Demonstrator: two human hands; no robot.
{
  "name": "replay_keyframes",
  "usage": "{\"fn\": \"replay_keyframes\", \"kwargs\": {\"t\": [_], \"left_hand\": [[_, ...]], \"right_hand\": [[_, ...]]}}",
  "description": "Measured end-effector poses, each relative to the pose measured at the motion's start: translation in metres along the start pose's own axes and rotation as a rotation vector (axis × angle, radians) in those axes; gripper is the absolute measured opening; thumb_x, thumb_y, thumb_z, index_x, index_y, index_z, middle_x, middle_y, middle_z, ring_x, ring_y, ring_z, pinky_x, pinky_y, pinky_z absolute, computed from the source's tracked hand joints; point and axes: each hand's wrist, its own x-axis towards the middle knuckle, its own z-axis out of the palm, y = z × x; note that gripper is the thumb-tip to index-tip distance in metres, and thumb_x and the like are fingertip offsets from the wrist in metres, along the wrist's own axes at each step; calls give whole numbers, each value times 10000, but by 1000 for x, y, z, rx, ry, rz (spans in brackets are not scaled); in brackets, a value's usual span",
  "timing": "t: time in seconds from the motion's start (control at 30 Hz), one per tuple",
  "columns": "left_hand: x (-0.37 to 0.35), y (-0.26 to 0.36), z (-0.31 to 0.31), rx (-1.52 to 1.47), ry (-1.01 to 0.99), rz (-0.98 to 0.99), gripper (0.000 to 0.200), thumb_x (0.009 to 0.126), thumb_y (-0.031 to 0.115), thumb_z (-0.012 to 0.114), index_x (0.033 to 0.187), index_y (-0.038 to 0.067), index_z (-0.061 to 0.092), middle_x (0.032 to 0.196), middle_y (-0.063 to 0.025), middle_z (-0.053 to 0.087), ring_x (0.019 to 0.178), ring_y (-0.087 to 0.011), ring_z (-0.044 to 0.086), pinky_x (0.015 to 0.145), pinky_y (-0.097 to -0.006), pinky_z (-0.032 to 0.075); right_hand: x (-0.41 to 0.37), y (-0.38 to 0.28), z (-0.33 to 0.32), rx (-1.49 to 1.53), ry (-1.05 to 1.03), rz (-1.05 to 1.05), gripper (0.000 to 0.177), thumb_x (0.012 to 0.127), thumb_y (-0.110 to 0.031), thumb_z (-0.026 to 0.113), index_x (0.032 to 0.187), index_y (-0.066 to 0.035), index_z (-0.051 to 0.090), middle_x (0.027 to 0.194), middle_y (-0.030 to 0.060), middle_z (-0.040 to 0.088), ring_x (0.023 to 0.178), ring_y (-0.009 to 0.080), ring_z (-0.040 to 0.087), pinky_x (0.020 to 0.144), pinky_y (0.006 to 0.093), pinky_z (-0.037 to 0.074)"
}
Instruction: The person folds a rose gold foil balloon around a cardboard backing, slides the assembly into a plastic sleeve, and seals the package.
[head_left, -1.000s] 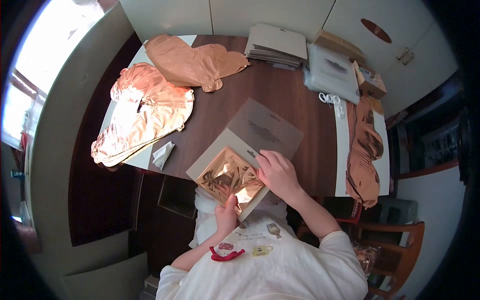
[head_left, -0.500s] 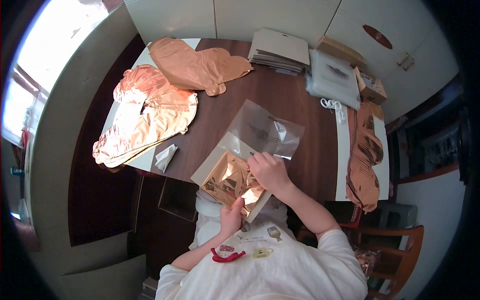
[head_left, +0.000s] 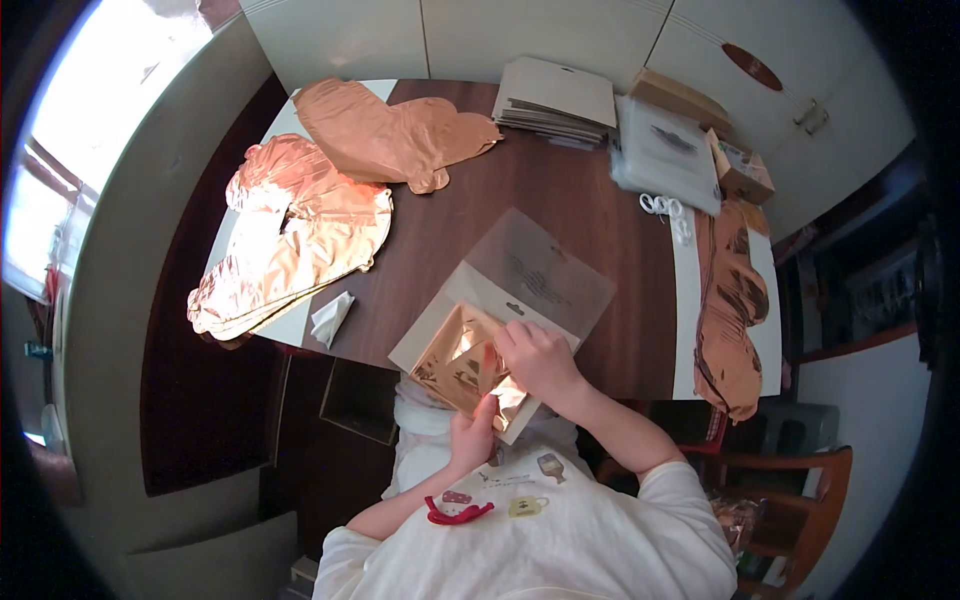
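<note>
A folded rose-gold foil balloon (head_left: 455, 355) lies on a pale card (head_left: 420, 345) with a hanging slot, at the table's front edge. Beneath the card's far end a clear plastic bag (head_left: 545, 275) with printed text spreads over the tabletop. My left hand (head_left: 473, 440) is closed on the near edge of the foil and card, thumb on top. Over the foil's right side, my right hand (head_left: 540, 362) has its fingers bent and closed on the foil; its fingertips are partly hidden.
Flat rose-gold foil balloons (head_left: 330, 215) lie at the left, another (head_left: 728, 310) at the right edge. Behind are a stack of cards (head_left: 555, 90), a pile of clear bags (head_left: 665, 155), small cardboard boxes (head_left: 740, 170) and white ribbon (head_left: 665, 208). A crumpled white tissue (head_left: 331, 318) sits front left.
My right hand has moved slightly down and right, uncovering the card's slot. The clear bag now lies flatter, with less glare. My left hand stays on the near edge.
</note>
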Motion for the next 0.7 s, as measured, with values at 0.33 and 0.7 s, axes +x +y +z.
{"fn": "replay_keyframes", "kwargs": {"t": [0.33, 0.7], "left_hand": [[-5, 2, 5, 151, -59, 26, 204, 959, 159, 554, 1029, -23, 615, 942, -25, 634, 833, -96, 558, 724, -255, 458], [3, -5, -5, 249, -171, 66, 272, 974, 212, 539, 1041, -37, 627, 969, -41, 648, 863, -101, 569, 744, -264, 467]], "right_hand": [[18, 1, 5, 96, 34, 118, 111, 733, -123, 630, 788, -101, 536, 743, 30, 524, 716, 177, 602, 568, 298, 516], [15, -12, 15, 141, 74, -105, 102, 719, -129, 615, 793, -105, 548, 764, 27, 535, 766, 163, 601, 608, 271, 514]]}}
